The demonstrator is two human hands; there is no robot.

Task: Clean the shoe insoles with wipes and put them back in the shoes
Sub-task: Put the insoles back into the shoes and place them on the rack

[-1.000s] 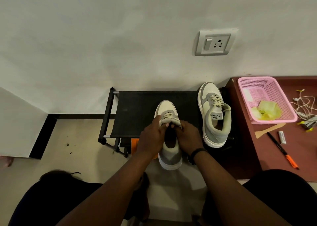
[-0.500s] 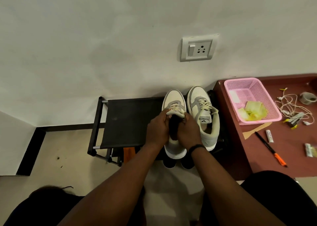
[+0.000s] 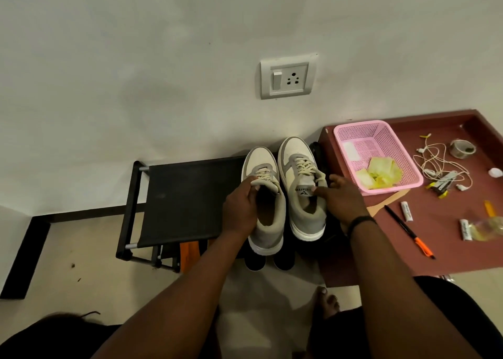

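1. Left hand [image 3: 241,209] pinching tongue of left shoe [image 3: 265,200], toe far, heel near, on black rack [image 3: 190,195]
2. Right hand [image 3: 340,198] loose-fingered, touching right shoe [image 3: 302,187] just alongside, parallel
3. Insoles apparently back inside

This looks like a room in a home, in a corner by the wall. A low black shoe rack [image 3: 190,195] stands against a plain painted wall [image 3: 163,72] with a wall socket and switch [image 3: 288,77], and a pair of grey and cream sneakers [image 3: 299,184] sits on it. Beside it a reddish-brown table [image 3: 449,236] holds household odds and ends: a pink plastic basket [image 3: 402,151], tangled earphones [image 3: 435,165], a pen [image 3: 408,230], a roll of tape [image 3: 462,148]. The floor is pale tile [image 3: 81,249] with a dark skirting
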